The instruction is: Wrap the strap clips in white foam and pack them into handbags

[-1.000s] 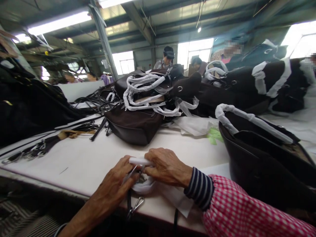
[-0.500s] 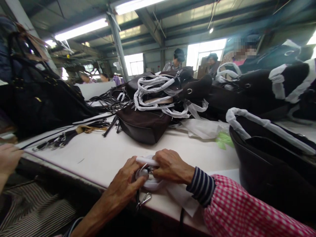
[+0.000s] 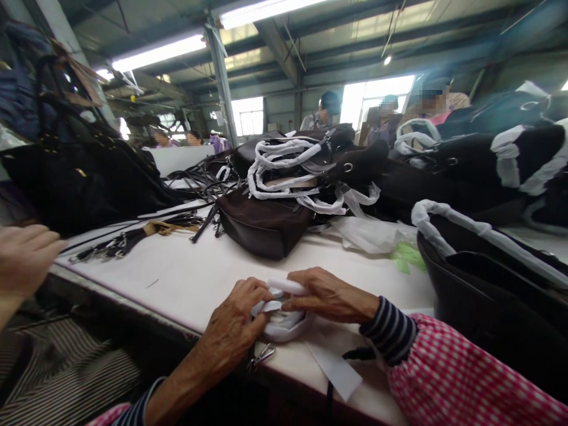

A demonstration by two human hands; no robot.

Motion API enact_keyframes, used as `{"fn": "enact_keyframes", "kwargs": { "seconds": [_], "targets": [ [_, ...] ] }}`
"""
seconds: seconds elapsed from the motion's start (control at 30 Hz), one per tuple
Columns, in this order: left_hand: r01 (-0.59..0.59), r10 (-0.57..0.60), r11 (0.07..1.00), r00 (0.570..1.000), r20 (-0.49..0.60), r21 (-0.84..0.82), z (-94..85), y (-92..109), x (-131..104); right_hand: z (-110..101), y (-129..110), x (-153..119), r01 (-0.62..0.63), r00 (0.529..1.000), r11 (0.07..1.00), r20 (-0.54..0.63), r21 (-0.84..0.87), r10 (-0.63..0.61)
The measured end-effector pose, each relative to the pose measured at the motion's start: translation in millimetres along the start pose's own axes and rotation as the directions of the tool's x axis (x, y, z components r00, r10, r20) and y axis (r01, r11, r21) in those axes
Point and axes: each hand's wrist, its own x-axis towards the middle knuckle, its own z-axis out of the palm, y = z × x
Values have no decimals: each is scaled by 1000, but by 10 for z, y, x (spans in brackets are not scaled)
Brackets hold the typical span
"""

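Near the table's front edge, a coiled strap in white wrapping (image 3: 284,328) lies between both hands. My left hand (image 3: 237,316) has its fingers closed on the coil's left side. Thumb and fingers of my right hand (image 3: 326,294) pinch the wrapped strap at the upper right. A metal snap hook (image 3: 264,353) sticks out below the coil by the edge. From under the coil, a strip of white paper (image 3: 335,370) runs down to the right. The parts inside the coil are too small to make out.
A dark brown bag (image 3: 266,225) lies on the white table (image 3: 186,287) ahead, under wrapped handles. Another dark bag (image 3: 483,296) stands at the right. Clasped straps (image 3: 110,247) lie at the left. Another person's hand (image 3: 26,260) is at the left edge; several people are beyond.
My right hand has moved slightly right along the coil, and white wrapping now covers the metal part seen at its middle. The other person's hand at the left shows more. The view has shifted a little.
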Motion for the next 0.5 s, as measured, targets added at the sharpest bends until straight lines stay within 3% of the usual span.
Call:
{"fn": "enact_keyframes", "kwargs": {
  "seconds": [0.1,0.23,0.3,0.5],
  "targets": [
    [27,-28,997,1000,-7,-69,10,9,3,-53,-99,-29,-17,999,998,-37,-68,15],
    [66,-69,990,997,-20,-122,19,11,10,-24,-190,-34,-79,995,932,-86,-353,51],
    [72,-75,990,997,-18,-123,22,15,17,17,-194,-41,-45,997,889,-80,-457,10],
    [75,-81,982,996,-30,-175,25,32,15,82,-212,-57,-11,995,812,-84,-583,-47]
  ]
}}
